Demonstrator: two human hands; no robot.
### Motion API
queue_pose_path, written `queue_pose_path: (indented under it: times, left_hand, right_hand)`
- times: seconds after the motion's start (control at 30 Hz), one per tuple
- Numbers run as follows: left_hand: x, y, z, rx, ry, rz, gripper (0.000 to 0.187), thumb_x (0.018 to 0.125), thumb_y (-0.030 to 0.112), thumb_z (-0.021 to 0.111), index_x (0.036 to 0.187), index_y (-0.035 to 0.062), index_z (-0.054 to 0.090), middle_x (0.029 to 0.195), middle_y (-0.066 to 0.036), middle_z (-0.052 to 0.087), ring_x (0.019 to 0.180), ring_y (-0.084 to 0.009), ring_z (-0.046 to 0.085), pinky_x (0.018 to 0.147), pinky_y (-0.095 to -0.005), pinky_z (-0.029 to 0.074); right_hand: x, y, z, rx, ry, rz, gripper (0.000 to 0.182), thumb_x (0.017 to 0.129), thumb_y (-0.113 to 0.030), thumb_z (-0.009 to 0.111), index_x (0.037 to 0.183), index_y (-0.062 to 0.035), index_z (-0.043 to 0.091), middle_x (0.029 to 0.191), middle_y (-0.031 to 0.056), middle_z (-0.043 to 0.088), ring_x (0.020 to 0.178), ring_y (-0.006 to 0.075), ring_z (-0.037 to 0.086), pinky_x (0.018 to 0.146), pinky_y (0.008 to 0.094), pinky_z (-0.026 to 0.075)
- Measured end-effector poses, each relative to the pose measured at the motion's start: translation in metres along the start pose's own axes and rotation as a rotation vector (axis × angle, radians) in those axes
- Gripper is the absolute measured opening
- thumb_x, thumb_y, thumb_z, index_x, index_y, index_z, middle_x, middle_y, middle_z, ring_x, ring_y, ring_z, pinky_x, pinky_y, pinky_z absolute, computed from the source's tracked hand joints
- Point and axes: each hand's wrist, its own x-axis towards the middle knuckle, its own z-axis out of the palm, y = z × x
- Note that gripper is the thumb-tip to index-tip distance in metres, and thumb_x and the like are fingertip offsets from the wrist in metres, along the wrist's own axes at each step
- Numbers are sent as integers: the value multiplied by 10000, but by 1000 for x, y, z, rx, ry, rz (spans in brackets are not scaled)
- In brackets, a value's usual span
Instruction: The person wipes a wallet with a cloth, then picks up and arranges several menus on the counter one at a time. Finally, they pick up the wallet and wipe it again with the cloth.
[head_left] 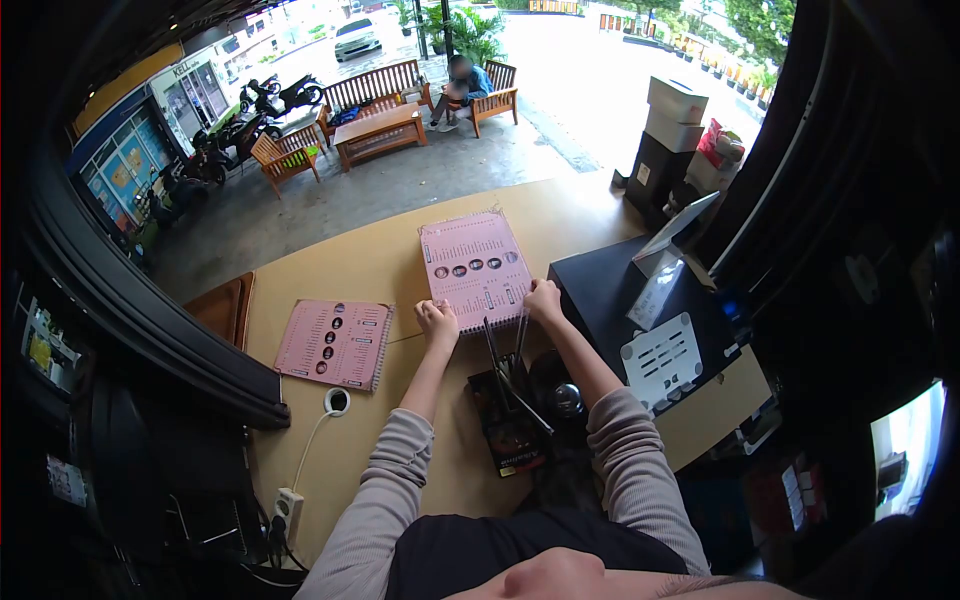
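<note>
A pink spiral-bound menu (475, 290) tops what looks like a stack on the wooden counter, printed with text and a row of round pictures. My left hand (437, 320) is closed on its near left corner. At the near right corner, my right hand (543, 298) has its fingers closed round the edge. Another pink menu (335, 345) lies flat to the left, apart from my hands. Just below the stack stands a black holder (505, 425) with long dark sticks or pens in it, partly between my forearms.
A black box (600, 290) at the right bears a white slotted plate (662, 358) and a tilted stand (675, 230). A white cable runs from a round hole (338, 402) to a power strip (287, 508). Beyond the counter, a person (465, 90) sits near wooden benches.
</note>
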Motion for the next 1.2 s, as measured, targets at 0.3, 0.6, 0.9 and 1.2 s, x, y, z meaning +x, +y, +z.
queue_pose_path:
  times: [0.3, 0.6, 0.9, 1.2]
  left_hand:
    - [-2, 11, -6, -327, -141, -75, 400, 823, 155, 479, 1125, -26, 288, 1094, -248, 434, 977, -366, 479, 828, -421, 383]
    - [5, -11, 10, -490, -366, -456, 336, 866, 236, 461, 1091, -13, 446, 1030, -144, 553, 925, -197, 540, 791, -310, 418]
    - [-3, 5, 4, -734, -296, -535, 249, 876, 212, 455, 979, -7, 514, 910, -101, 588, 825, -142, 539, 724, -285, 422]
    - [-2, 1, 12, -649, -284, -504, 301, 872, 220, 459, 1047, -23, 490, 967, -149, 589, 867, -211, 570, 730, -329, 438]
  right_hand:
    - [-22, -24, -6, -181, 107, 43, 256, 683, -60, 528, 905, 68, 524, 1060, 211, 411, 1030, 362, 395, 871, 416, 379]
    - [5, 2, 15, -41, -39, 8, 452, 785, -244, 507, 1101, 68, 422, 1040, 295, 511, 968, 368, 523, 839, 374, 409]
    - [-11, -22, -17, 30, -125, 90, 445, 753, -349, 578, 1022, 3, 536, 929, 198, 598, 884, 310, 575, 770, 367, 437]
    - [-10, -20, -10, 15, -40, 33, 329, 791, -238, 569, 984, 24, 522, 796, 146, 629, 652, 201, 636, 600, 298, 490]
